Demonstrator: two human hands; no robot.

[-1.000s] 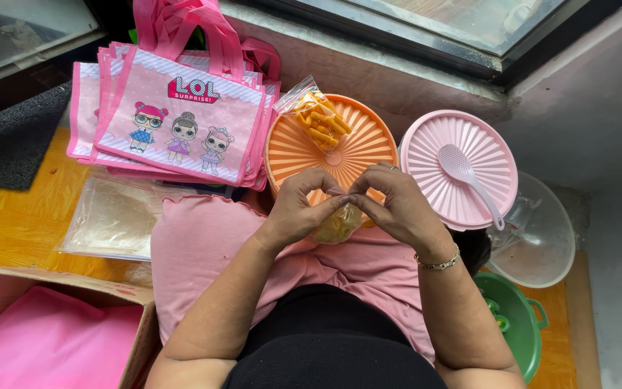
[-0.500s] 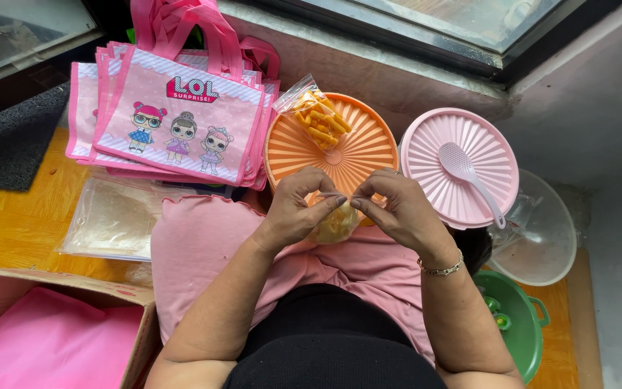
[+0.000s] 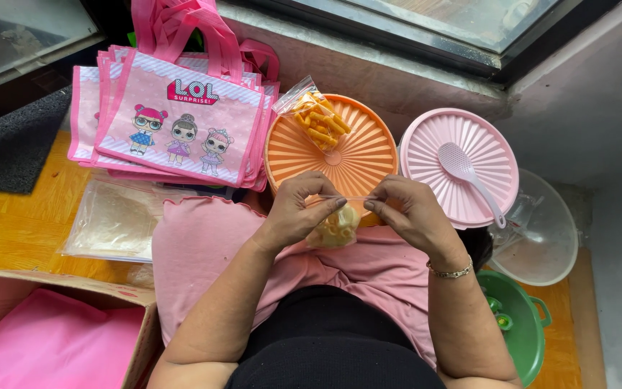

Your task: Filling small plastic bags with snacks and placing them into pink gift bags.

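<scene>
Small clear plastic bag of pale curled snacks hangs between our two hands, just in front of the near rim of the round ribbed orange lid and above our lap in pink cloth. Our left hand pinches the bag's stretched top on one side with thumb and fingertips closed on it, and our right hand pinches the other side the same way, so the thin neck of plastic runs taut between them. A thin bracelet sits on our right wrist.

On the orange lid, at its far left edge, we see a second clear bag filled with orange stick snacks. Just to the right stands a round ribbed pink lid with a pink plastic spoon lying across it. Beside that is a clear plastic bowl, and near our right elbow a green container with a handle. To the left a stack of pink cartoon-printed tote bags rests against the wall, with a pile of flat clear bags on the yellow floor below it. A cardboard box with pink material inside sits at the lower left.
</scene>
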